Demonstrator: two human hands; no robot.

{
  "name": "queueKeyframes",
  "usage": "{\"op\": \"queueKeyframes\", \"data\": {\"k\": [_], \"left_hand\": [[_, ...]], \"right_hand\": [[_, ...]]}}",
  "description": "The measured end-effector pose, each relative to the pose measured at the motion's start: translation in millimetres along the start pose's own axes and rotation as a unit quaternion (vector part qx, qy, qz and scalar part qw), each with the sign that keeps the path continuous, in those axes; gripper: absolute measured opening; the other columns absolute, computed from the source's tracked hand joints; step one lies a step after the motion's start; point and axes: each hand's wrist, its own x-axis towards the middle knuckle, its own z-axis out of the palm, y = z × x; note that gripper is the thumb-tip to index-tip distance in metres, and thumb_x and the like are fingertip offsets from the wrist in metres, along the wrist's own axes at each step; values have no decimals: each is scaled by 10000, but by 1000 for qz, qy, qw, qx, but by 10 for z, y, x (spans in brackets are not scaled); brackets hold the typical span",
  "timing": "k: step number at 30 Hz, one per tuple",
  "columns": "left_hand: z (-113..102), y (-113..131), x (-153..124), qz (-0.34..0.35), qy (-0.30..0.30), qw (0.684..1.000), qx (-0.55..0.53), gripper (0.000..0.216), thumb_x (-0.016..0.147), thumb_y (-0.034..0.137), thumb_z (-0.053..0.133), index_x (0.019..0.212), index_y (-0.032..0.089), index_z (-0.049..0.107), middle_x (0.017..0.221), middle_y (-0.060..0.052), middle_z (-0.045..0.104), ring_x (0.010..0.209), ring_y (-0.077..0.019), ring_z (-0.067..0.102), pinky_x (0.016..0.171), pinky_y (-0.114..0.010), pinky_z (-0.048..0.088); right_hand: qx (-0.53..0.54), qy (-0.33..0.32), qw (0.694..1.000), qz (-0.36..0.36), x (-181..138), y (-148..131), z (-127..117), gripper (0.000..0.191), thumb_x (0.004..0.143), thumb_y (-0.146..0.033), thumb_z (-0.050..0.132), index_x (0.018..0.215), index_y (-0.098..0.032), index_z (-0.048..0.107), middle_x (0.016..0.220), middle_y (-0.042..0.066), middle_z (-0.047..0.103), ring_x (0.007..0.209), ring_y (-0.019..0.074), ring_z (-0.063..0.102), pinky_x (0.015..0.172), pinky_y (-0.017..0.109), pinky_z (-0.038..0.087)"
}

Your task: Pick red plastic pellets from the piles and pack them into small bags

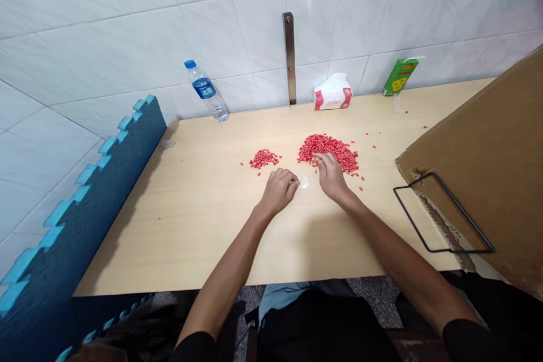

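My left hand (279, 189) is closed in a pinch at the edge of a small clear plastic piece (304, 182), which looks like a tiny bag or sheet. To its right, my right hand (331, 174) reaches into the front left side of a large pile of small red pieces (335, 147). Its fingers are bent together among them; what lies between the fingertips is too small to make out. A smaller heap of the same red pieces (263, 158) lies beyond my left hand. Several loose ones are scattered around both heaps.
Along the tiled wall stand a water bottle (207, 92), a tissue pack (333, 95) and a green drink carton (399, 77). A blue foam mat (106, 181) borders the table's left side. At right are a cardboard box (479, 164) and a black wire frame (460, 212). A clear disc (168, 143) lies far left.
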Motion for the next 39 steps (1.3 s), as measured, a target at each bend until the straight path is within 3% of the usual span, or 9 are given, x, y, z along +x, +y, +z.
{"op": "queueKeyframes", "data": {"k": [5, 12, 22, 28, 39], "left_hand": [[36, -16, 14, -21, 37, 999, -27, 139, 917, 228, 428, 855, 184, 543, 851, -60, 596, 832, -199, 512, 767, -349, 399], [68, -42, 14, -64, 74, 988, -117, 112, 905, 198, 418, 866, 193, 523, 848, -54, 595, 814, -175, 553, 751, -314, 443], [53, 0, 13, -150, 68, 962, -220, 104, 831, 234, 520, 858, 168, 595, 793, -18, 630, 684, -120, 542, 644, -245, 435], [39, 19, 20, -180, 82, 943, -267, 98, 787, 238, 566, 803, 157, 619, 741, -8, 623, 653, -110, 527, 626, -233, 421], [41, -7, 35, -190, 97, 910, -354, 107, 701, 247, 628, 706, 150, 671, 732, -30, 654, 673, -130, 567, 645, -248, 442]], "right_hand": [[21, -34, 999, -6, -64, -87, 90, 280, 951, -239, 323, 953, -193, 600, 937, 102, 580, 872, 223, 576, 781, 368, 492], [68, -61, 996, 26, -108, -133, 130, 244, 938, -249, 327, 943, -190, 564, 927, 94, 578, 873, 220, 567, 774, 366, 489], [94, -76, 991, 59, -121, -170, 133, 212, 912, -244, 371, 921, -195, 577, 905, 74, 603, 810, 196, 585, 748, 349, 479], [191, -85, 972, 108, -131, -180, 150, 148, 863, -269, 479, 937, -197, 587, 891, 46, 614, 779, 171, 607, 702, 314, 489], [253, -105, 950, 147, -154, -166, 172, 142, 790, -301, 598, 888, -199, 601, 750, 3, 607, 696, 154, 589, 645, 297, 473]]}}
